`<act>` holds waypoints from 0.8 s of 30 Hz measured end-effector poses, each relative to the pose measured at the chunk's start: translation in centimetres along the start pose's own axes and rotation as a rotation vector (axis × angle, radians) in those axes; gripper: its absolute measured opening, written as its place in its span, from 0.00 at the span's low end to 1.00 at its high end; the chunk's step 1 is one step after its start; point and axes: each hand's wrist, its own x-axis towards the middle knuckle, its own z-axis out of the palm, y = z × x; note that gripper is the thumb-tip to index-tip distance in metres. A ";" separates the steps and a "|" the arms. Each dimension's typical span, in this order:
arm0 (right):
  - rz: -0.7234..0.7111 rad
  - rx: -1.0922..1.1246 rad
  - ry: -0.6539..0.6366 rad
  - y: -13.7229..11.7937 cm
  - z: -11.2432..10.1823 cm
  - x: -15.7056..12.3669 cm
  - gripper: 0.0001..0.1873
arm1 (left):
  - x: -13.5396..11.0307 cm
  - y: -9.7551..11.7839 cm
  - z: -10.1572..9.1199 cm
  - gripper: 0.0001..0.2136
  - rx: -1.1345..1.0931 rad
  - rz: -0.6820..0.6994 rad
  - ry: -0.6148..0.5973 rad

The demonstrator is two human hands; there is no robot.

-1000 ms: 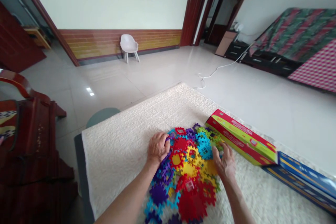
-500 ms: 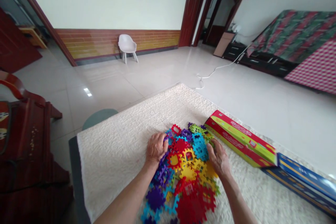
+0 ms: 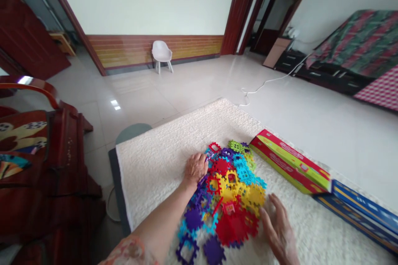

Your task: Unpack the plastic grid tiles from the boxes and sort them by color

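Note:
A heap of plastic interlocking building pieces (image 3: 228, 188) in red, yellow, blue, purple and green lies on the cream quilted cloth. At the heap's upper left edge rests my left hand (image 3: 196, 168), its fingers bent against the pieces; their tips are partly hidden. My right hand (image 3: 278, 227) is at the lower right of the heap, thumb and fingers apart, holding nothing. Its thumb is close to the red pieces (image 3: 236, 225). Yellow pieces (image 3: 253, 195) lie just beyond that hand.
A red and yellow-green box (image 3: 289, 163) and a blue box (image 3: 360, 211) lie end to end along the right side of the cloth (image 3: 155, 178). A carved wooden chair (image 3: 71, 145) stands at left. A small white chair (image 3: 162, 53) is by the far wall.
My right hand has come off the heap's upper right side and moved down and toward me. My left hand stays at the left edge. The view has turned slightly left.

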 end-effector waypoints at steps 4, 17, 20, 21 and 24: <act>-0.112 -0.088 -0.131 -1.1 0.2 -5.0 0.39 | 1.0 0.6 -0.6 0.14 -0.069 -0.124 -0.034; -0.316 -0.092 0.015 -6.6 4.3 -4.2 0.31 | 0.9 2.0 -0.8 0.16 -0.281 -0.121 -0.093; -0.336 -0.063 0.049 -7.0 4.8 -2.2 0.27 | 2.1 1.4 -0.9 0.16 -0.306 -0.112 -0.105; -0.353 -0.050 0.047 -7.2 5.0 -1.4 0.26 | 2.4 1.3 -0.9 0.16 -0.314 -0.107 -0.109; -0.413 0.004 -0.019 -7.9 5.9 1.2 0.25 | 3.1 1.3 -1.0 0.16 -0.339 -0.077 -0.117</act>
